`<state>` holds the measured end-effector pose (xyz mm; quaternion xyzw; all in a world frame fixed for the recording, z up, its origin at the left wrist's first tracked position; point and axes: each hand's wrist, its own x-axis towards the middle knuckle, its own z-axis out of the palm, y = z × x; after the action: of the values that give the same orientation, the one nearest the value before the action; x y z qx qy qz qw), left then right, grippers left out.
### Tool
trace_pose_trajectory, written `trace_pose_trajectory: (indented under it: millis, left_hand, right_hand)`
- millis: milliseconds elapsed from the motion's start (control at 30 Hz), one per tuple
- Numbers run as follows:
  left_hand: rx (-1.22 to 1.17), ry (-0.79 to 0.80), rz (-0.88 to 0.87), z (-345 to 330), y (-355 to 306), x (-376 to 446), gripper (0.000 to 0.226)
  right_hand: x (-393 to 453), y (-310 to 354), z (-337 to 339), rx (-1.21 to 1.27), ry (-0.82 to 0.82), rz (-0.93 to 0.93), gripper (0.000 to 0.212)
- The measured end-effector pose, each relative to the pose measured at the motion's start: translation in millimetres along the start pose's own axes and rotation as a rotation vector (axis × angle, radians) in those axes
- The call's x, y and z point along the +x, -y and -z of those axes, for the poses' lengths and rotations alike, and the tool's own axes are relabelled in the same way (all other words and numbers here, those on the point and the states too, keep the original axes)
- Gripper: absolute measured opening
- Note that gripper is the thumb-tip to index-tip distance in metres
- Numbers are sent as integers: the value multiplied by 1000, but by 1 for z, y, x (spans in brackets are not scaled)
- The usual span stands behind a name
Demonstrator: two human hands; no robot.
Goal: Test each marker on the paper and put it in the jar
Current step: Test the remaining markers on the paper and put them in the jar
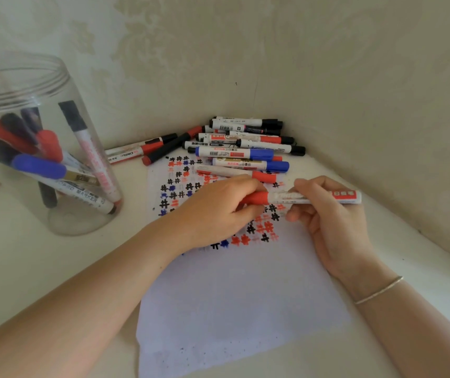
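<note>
Marker (300, 197) in both hands' grip

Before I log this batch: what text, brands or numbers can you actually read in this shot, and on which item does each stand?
"MARKER": barrel of a marker lying low in the jar.
"井"-like hash signs in black, red and blue: drawn on the paper.
Red lettering on the upright marker in the jar: blurred.
Label on the red marker held by left hand and right hand: unreadable.
Labels and barcodes on the pile of markers: too small.

both forearms bare, no sleeves — a thin silver bracelet (379, 290) circles the right wrist.
</note>
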<state>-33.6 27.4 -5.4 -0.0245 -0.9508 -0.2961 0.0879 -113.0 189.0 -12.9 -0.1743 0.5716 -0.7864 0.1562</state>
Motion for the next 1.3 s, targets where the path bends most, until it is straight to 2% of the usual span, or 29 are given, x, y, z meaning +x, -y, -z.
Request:
trace_pose_trajectory:
  millis: [100, 167, 233, 300, 333, 400, 500, 533, 633, 733, 800, 900, 1000, 1067, 1133, 1200, 1233, 1300]
  left_hand:
    - [-129, 19, -32, 0, -4, -3, 24]
    - [-265, 13, -31, 1, -7, -4, 27]
    - [-339, -4, -5, 1, -7, -3, 29]
    - [-353, 2, 28, 0, -6, -2, 27]
    - [-350, 9, 40, 0, -6, -3, 24]
    - [-378, -26, 86, -2, -9, -4, 20]
    - [-444, -225, 219, -8, -13, 0, 56]
    - [-447, -294, 264, -9, -14, 1, 61]
    - [-477, -420, 333, -12, -18, 1, 54]
    - [-482, -479, 354, -5, -19, -1, 47]
    - [-464, -560, 300, 11, -22, -1, 43]
    - [-497, -747, 175, 48, -38, 2, 19]
    - [-688, -915, 87, 88, -54, 1, 19]
    - [-611, -992, 10, 115, -59, -4, 17]
    - [-426, -1050, -51, 141, -59, -15, 15]
    - [-197, -1158, -78, 167, -54, -29, 13]
    - [-90, -1228, -79, 180, -50, -37, 13]
    - [79, -1315, -36, 200, -40, -51, 18]
  right_hand:
    - [0, 1, 1, -64, 83, -28, 17]
    - [-1, 5, -1, -70, 130, -52, 21]
    - [-1, 9, -2, 71, 50, -70, 24]
    - [1, 9, 0, 227, -146, -70, 35]
    - [2, 7, 1, 182, -220, -43, 36]
    - [2, 1, -3, -111, -240, 28, 35]
    - [-3, -4, -15, -426, -179, 180, 35]
    - [-5, -1, -20, -457, -172, 225, 35]
    - [-15, 6, -34, -427, -163, 311, 35]
    - [-17, 11, -47, -405, -142, 255, 33]
    - [-6, 22, -53, -300, -128, 161, 32]
    - [17, 47, -72, 37, -114, 15, 36]
    - [33, 68, -109, 311, -54, -70, 34]
    - [39, 79, -135, 358, 28, -116, 29]
    - [45, 87, -158, 185, 157, -126, 31]
    - [52, 89, -171, -177, 273, -61, 39]
    - [55, 87, -175, -429, 308, 21, 37]
    - [64, 73, -173, -1151, 342, 289, 22]
